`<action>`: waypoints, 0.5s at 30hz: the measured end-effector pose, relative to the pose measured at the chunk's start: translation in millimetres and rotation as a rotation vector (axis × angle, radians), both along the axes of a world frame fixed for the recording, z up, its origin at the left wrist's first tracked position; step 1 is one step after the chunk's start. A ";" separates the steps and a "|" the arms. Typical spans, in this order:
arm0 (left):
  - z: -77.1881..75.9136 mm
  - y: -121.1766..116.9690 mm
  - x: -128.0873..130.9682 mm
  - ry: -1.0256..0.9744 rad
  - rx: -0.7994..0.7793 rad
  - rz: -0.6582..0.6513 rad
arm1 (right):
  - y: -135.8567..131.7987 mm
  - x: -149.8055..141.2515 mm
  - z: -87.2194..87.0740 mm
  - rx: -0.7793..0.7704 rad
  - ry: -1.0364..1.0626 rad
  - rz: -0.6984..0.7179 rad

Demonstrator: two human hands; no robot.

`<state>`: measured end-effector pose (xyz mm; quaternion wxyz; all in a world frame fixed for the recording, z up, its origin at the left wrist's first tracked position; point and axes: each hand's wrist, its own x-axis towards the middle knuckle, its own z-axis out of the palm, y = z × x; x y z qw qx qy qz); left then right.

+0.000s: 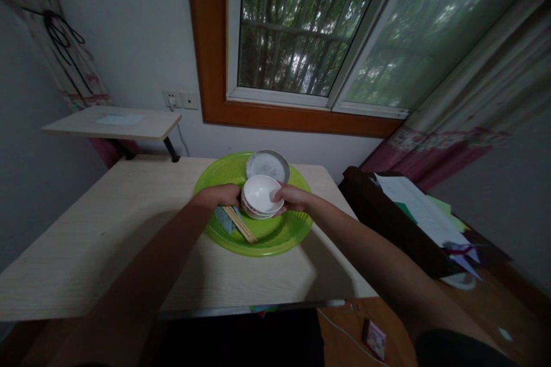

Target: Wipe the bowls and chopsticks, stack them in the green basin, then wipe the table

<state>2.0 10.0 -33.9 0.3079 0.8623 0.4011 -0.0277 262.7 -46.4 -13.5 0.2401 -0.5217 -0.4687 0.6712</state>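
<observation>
A small stack of white bowls [261, 190] is held between my two hands, over the middle of a bright green basin [258, 250]. My right hand [293, 197] grips the stack from the right, thumb over the rim and fingers at the outer side. On the opposite side, my left hand [229, 194] is closed against the bowls, its fingertips partly hidden. Behind the bowls, a white plate [269, 164] leans on the basin's far rim. Wooden chopsticks [241, 226] and a blue-grey cloth [224, 220] lie in the basin below my left hand.
The basin stands on a pale wooden table [142, 206]. At the back left is a raised shelf [116, 121] with a paper on it. Right of the table, a dark cabinet [400, 241] bears papers [419, 209]. A window [310, 28] is behind.
</observation>
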 end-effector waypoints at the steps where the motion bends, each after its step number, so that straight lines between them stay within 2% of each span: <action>1: -0.4 1.5 -0.3 -0.003 0.006 0.003 | 0.3 1.0 0.1 0.007 0.013 0.000; 4: -1.0 5.0 0.2 -0.083 -0.023 0.006 | -0.6 2.6 3.1 0.009 0.059 -0.022; 10: -3.0 6.3 5.5 -0.426 -0.287 0.083 | -1.4 0.1 13.6 -0.013 0.082 -0.122; 13: -0.1 4.6 6.2 -0.446 -0.326 0.107 | 0.3 0.0 14.8 -0.033 0.071 -0.143; 15: 4.1 2.6 6.7 -0.411 -0.290 0.068 | 0.5 0.6 14.3 -0.034 0.075 -0.150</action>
